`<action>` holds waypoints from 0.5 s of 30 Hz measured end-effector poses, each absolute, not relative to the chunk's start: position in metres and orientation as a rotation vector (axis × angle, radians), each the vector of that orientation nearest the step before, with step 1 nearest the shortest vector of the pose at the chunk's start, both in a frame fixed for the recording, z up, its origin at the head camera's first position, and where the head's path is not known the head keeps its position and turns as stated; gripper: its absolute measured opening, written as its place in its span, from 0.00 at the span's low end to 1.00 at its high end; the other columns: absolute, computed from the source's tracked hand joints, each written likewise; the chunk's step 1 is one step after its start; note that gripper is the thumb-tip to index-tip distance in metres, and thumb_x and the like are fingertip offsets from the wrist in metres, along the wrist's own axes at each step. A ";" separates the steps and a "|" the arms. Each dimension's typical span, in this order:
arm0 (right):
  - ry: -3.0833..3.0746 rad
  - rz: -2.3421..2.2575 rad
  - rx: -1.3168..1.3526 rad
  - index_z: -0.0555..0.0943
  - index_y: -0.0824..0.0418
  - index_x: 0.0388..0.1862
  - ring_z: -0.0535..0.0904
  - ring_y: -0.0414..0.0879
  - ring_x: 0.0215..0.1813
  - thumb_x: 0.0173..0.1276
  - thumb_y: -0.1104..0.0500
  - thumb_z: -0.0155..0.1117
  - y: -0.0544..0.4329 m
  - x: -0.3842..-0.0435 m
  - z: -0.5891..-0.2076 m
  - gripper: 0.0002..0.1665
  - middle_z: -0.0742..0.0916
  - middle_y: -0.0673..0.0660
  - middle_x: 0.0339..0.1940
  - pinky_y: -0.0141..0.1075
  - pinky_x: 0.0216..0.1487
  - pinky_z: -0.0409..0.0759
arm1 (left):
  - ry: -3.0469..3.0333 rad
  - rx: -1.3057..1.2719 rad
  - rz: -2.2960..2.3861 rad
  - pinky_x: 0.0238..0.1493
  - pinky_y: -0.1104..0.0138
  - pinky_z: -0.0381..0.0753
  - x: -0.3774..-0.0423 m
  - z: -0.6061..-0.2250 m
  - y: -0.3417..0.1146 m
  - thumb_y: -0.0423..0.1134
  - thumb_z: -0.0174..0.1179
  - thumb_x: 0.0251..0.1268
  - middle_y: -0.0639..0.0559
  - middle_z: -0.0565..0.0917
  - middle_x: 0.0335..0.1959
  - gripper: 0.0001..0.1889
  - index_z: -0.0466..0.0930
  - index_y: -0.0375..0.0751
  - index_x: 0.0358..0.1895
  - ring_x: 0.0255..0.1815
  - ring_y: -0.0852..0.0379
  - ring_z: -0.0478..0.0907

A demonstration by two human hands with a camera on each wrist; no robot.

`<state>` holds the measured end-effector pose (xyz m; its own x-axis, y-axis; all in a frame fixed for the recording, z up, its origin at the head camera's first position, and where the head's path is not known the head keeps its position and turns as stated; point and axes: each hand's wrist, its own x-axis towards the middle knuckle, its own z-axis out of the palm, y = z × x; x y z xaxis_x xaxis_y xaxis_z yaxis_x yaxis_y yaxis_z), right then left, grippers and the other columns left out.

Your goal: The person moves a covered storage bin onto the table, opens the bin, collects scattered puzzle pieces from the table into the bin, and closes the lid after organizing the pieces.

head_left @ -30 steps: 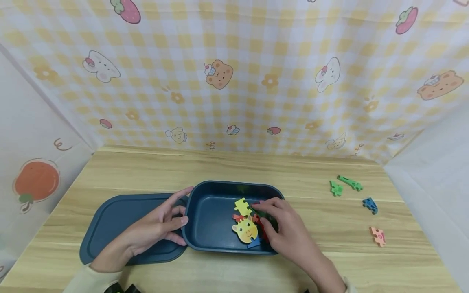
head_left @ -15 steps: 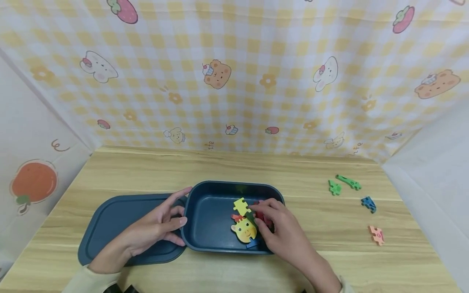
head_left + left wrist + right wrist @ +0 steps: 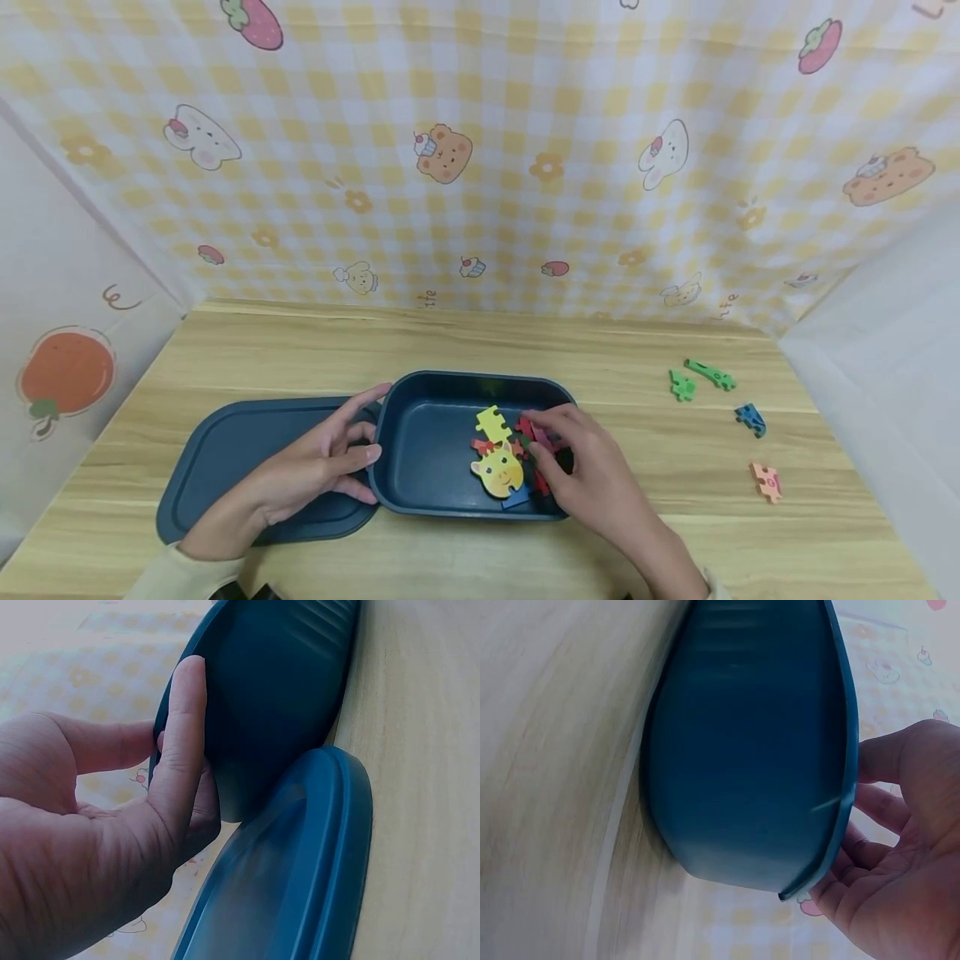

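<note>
A dark blue box (image 3: 431, 500) stands on the table, its left end gripped by my left hand (image 3: 322, 467). In the left wrist view, the hand (image 3: 127, 795) has one finger lying along the box's outer wall (image 3: 262, 682). My right hand (image 3: 581, 458) reaches over the right end, index finger and thumb down among jigsaw pieces. Between them shows a magenta piece (image 3: 543, 438); whether they pinch it I cannot tell. Beside them lie a yellow jigsaw piece (image 3: 492, 423), a giraffe-head piece (image 3: 499, 473) and a blue piece (image 3: 515, 498). The right wrist view hides the fingertips behind the box wall (image 3: 742, 750).
The matching dark blue lid (image 3: 225, 467) lies flat left of the box, under the left hand. To the right on the wooden table are two green pieces (image 3: 682, 386), a blue piece (image 3: 751, 419) and a pinkish-orange piece (image 3: 767, 482). A checked cloth (image 3: 510, 217) hangs behind.
My right fingers have shifted among the pieces at the box's right end; a dark green piece at the fingertips has moved and more red and magenta shows. My left hand keeps its hold.
</note>
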<state>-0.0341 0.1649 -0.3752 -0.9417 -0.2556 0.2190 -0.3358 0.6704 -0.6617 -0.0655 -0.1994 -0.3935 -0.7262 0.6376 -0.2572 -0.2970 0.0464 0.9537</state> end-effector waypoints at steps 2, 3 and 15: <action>-2.762 1.115 0.486 0.87 0.54 0.60 0.84 0.42 0.47 0.71 0.64 0.73 0.167 -0.035 -0.375 0.20 0.89 0.51 0.51 0.35 0.45 0.88 | 1.650 0.347 1.754 0.51 0.51 0.93 -0.066 -0.394 -0.199 0.37 0.54 0.84 0.48 0.65 0.48 0.44 0.33 0.57 0.88 0.40 0.57 0.81; -2.757 1.107 0.483 0.88 0.54 0.60 0.84 0.42 0.48 0.71 0.64 0.73 0.168 -0.035 -0.375 0.19 0.89 0.51 0.51 0.36 0.45 0.88 | 1.651 0.346 1.752 0.51 0.51 0.93 -0.066 -0.393 -0.199 0.37 0.54 0.84 0.47 0.65 0.48 0.44 0.33 0.57 0.88 0.40 0.56 0.81; -2.741 1.031 0.377 0.88 0.55 0.58 0.85 0.40 0.48 0.71 0.66 0.73 0.190 -0.036 -0.374 0.18 0.90 0.51 0.50 0.37 0.45 0.88 | 1.627 0.350 1.764 0.49 0.51 0.93 -0.067 -0.395 -0.201 0.36 0.54 0.84 0.47 0.70 0.49 0.44 0.33 0.59 0.88 0.43 0.53 0.85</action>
